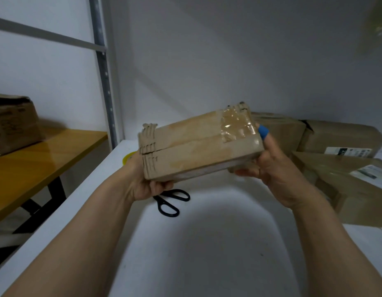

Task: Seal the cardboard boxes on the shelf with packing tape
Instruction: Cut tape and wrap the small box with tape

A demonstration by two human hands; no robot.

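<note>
I hold a small flat cardboard box [194, 144] up over the white shelf [207, 243], tilted with its right end higher. My left hand [149, 185] grips its lower left corner from beneath. My right hand [271, 166] grips its right end, a blue cover on one fingertip. A crumpled patch of clear tape [237, 125] covers the box's upper right part; the centre seam shows a split at the left end. A yellow roll [128, 158], perhaps tape, peeks out behind my left wrist, mostly hidden.
Black-handled scissors [170, 201] lie on the shelf under the box. Several cardboard boxes [340, 168] sit stacked at the right against the wall. A metal shelf post [104, 73] stands at left; beyond it a yellow table [36, 166] carries another box [12, 125].
</note>
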